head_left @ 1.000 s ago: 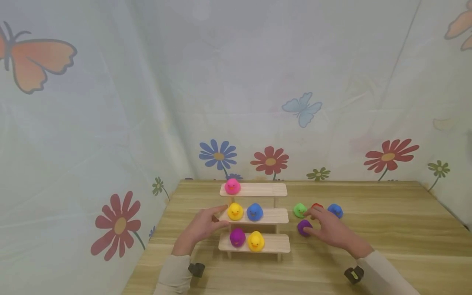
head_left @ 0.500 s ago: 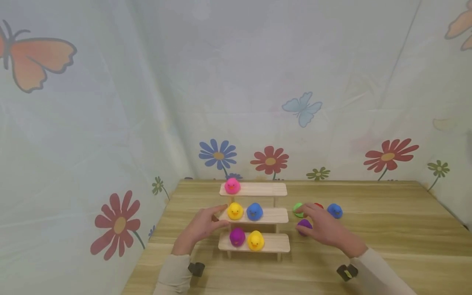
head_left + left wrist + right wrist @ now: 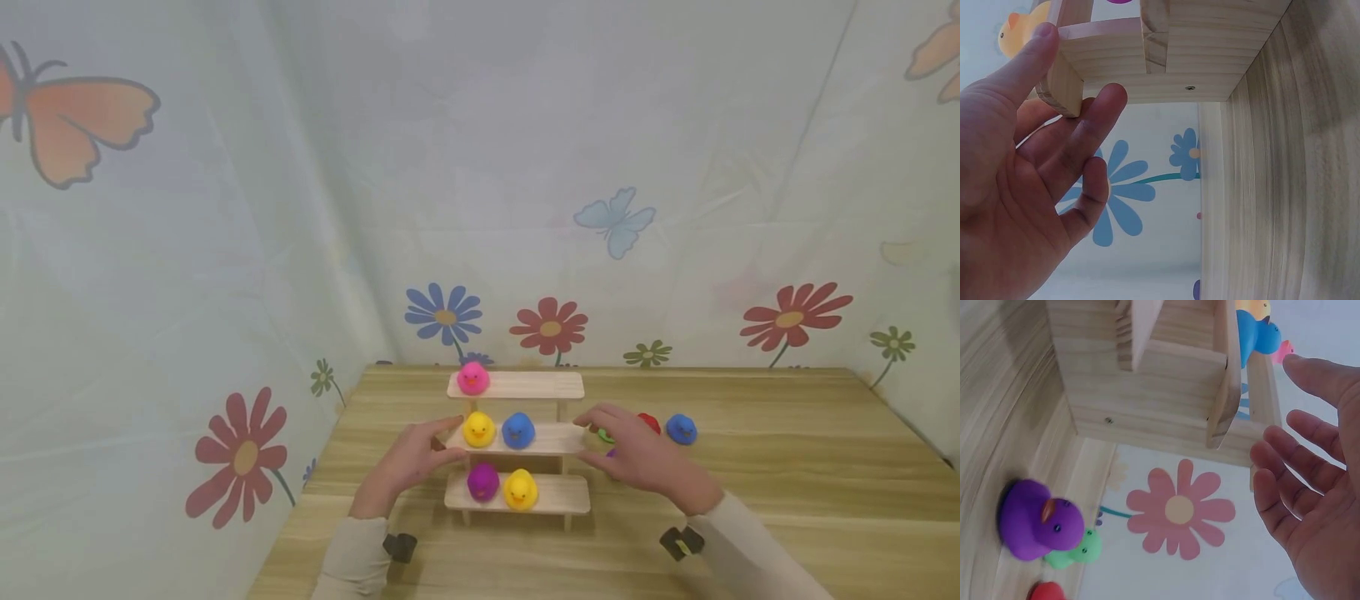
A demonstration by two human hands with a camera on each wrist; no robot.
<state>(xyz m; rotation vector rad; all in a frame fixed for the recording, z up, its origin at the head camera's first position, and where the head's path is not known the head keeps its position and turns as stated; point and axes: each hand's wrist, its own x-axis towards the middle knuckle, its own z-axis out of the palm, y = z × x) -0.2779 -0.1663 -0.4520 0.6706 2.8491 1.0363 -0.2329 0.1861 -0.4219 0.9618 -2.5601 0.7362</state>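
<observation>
A three-tier wooden display stand (image 3: 555, 493) bears several toy ducks. My left hand (image 3: 411, 460) holds the left end of its middle shelf, thumb on one side of the board and fingers on the other in the left wrist view. Beside that hand sits a yellow duck (image 3: 478, 430), with a blue duck (image 3: 518, 431) to its right. At the middle shelf's right end is my right hand (image 3: 637, 448), fingers spread; in the right wrist view the hand (image 3: 1316, 481) appears apart from the board. A pink duck (image 3: 473, 379) stands on top; a purple duck (image 3: 483, 482) and another yellow duck (image 3: 521, 490) are below.
On the wood-grain table (image 3: 810, 467), right of the stand, sit another purple duck (image 3: 1041, 519), a green duck (image 3: 1079, 550), a red duck (image 3: 649, 422) and a second blue duck (image 3: 682, 428). A flower-printed curtain (image 3: 690, 267) hangs behind the table.
My right hand has moved left, from over the loose ducks to the right end of the middle shelf. The purple duck stays on the table. My left hand has not moved.
</observation>
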